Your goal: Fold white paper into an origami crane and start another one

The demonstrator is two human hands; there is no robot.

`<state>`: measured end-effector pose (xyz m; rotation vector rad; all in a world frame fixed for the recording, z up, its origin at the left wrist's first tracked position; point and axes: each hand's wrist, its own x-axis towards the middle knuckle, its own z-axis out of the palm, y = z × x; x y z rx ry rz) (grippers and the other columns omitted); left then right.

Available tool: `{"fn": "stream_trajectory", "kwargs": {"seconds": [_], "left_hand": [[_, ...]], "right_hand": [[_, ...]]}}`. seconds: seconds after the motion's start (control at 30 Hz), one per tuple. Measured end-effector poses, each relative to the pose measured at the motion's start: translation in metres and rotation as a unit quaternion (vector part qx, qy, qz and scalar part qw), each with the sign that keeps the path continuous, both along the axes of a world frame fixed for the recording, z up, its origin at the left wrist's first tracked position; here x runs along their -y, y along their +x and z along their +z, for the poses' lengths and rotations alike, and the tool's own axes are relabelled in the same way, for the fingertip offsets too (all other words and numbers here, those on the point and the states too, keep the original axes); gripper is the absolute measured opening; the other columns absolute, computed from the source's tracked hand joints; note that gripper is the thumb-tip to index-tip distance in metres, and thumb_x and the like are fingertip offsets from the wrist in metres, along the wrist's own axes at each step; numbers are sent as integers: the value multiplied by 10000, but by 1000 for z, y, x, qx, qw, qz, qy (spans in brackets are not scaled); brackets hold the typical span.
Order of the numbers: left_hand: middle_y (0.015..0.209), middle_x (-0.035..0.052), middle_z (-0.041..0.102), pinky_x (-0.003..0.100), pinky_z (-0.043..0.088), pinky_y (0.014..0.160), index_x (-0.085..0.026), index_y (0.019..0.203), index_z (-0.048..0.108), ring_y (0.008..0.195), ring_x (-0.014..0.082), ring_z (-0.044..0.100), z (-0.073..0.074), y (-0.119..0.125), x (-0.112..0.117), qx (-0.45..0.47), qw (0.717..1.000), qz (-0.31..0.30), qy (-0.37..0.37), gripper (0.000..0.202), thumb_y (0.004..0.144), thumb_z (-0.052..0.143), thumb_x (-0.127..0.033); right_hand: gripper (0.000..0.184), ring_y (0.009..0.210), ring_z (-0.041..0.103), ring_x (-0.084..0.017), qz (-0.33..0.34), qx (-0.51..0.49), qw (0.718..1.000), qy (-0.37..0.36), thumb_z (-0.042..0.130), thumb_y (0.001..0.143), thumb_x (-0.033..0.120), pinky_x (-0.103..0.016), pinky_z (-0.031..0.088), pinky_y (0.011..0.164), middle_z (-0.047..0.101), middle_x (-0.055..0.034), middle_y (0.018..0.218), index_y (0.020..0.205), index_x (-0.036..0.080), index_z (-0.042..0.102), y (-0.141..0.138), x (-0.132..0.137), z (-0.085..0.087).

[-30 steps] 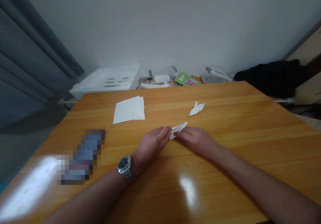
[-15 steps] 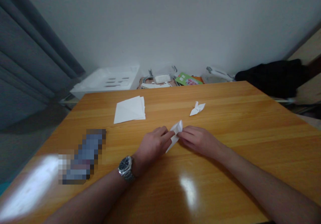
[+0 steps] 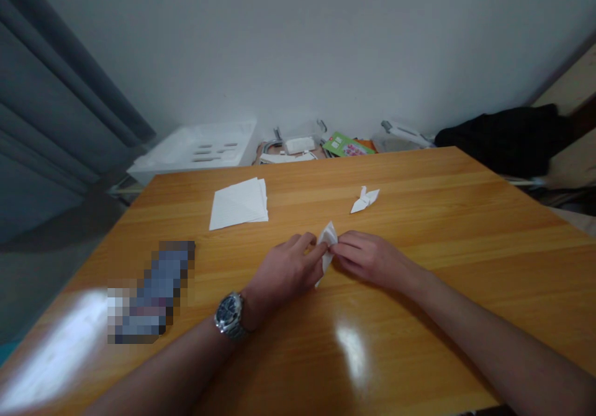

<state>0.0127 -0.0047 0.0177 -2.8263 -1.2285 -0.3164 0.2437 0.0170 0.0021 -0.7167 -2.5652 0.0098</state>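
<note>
A small folded piece of white paper (image 3: pixel 327 239) stands on edge on the wooden table (image 3: pixel 465 230), pinched between both hands. My left hand (image 3: pixel 284 272), with a watch on its wrist, grips the paper's left side with closed fingers. My right hand (image 3: pixel 367 258) pinches its right side. A finished white paper figure (image 3: pixel 364 198) lies further back to the right. A stack of white paper sheets (image 3: pixel 239 203) lies at the back left.
A blurred dark object (image 3: pixel 151 292) lies on the table's left part. Behind the table are a white tray (image 3: pixel 200 149), a green booklet (image 3: pixel 345 146), other small items and a black cloth (image 3: pixel 507 140) at the right. A grey curtain hangs at the left.
The folded paper lay flat and pointed right; both hands have turned it up on edge and drawn closer together around it.
</note>
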Motion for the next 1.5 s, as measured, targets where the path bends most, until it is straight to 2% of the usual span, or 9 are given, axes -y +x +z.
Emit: {"fn": "stream_trajectory", "kwargs": {"seconds": [0.17, 0.4, 0.57, 0.8, 0.93, 1.13, 1.27, 1.4, 1.5], "left_hand": [[1141, 97, 618, 356, 552, 859, -180, 1112, 563, 1010, 225, 608, -4, 0, -1, 37, 999, -27, -1, 224, 1035, 418, -332], [1214, 119, 616, 401, 556, 894, -182, 1167, 563, 1071, 255, 612, -5, -4, -3, 59, 998, -34, -5, 264, 1012, 480, -379], [1216, 125, 617, 382, 560, 896, -173, 1185, 562, 1072, 247, 620, -7, -9, -5, 79, 995, -52, -30, 233, 989, 478, -267], [1311, 131, 577, 390, 545, 964, -179, 1311, 520, 1141, 251, 600, -18, -14, -9, 60, 997, -58, -9, 356, 956, 498, -160], [1357, 129, 555, 398, 529, 1004, -187, 1326, 524, 1194, 259, 575, -20, -16, -12, 63, 996, -66, -25, 393, 935, 516, -144], [1375, 128, 555, 413, 529, 997, -205, 1343, 534, 1201, 273, 578, -18, -15, -10, 78, 994, -66, -35, 545, 812, 562, -86], [1394, 130, 543, 427, 513, 1014, -206, 1359, 524, 1200, 285, 580, -16, -15, -8, 78, 993, -72, -43, 591, 779, 603, -118], [1384, 144, 549, 443, 522, 995, -196, 1342, 527, 1195, 301, 586, -19, -16, -10, 68, 995, -69, -31, 499, 854, 631, -213], [1347, 141, 575, 398, 538, 969, -206, 1300, 538, 1189, 261, 598, -22, -16, -13, 89, 993, -70, -35, 376, 929, 597, -225]], "right_hand": [[148, 808, 618, -204, 13, -12, 1000, -12, 509, 982, 179, -319, 531, 728, 672, -86, 875, 931, 163, 647, -1, 1, 1], [136, 875, 649, -214, 11, -44, 998, -41, 527, 982, 194, -341, 554, 784, 699, -104, 956, 1023, 172, 655, 3, -1, -5], [150, 878, 666, -220, 9, -54, 998, -44, 529, 981, 189, -352, 569, 778, 707, -112, 957, 1041, 167, 665, 9, -5, -5], [175, 886, 678, -215, 11, -70, 997, -41, 533, 968, 163, -349, 580, 778, 715, -113, 985, 1072, 176, 672, 15, -9, -5], [176, 883, 688, -210, 6, -84, 994, -65, 550, 957, 163, -346, 580, 787, 724, -104, 977, 1069, 181, 683, 16, -10, -6], [188, 938, 697, -206, -11, -112, 988, -101, 559, 942, 159, -352, 573, 859, 741, -88, 1003, 1073, 195, 690, 18, -10, -8], [187, 944, 700, -207, -10, -121, 987, -105, 564, 937, 165, -352, 572, 864, 745, -87, 1008, 1068, 199, 693, 18, -10, -9], [172, 924, 702, -206, -11, -124, 986, -111, 558, 938, 160, -347, 573, 843, 747, -87, 994, 1044, 190, 689, 16, -8, -6], [175, 903, 703, -199, -8, -131, 984, -118, 551, 929, 146, -334, 571, 825, 748, -80, 977, 1031, 192, 685, 14, -7, -5]]}}
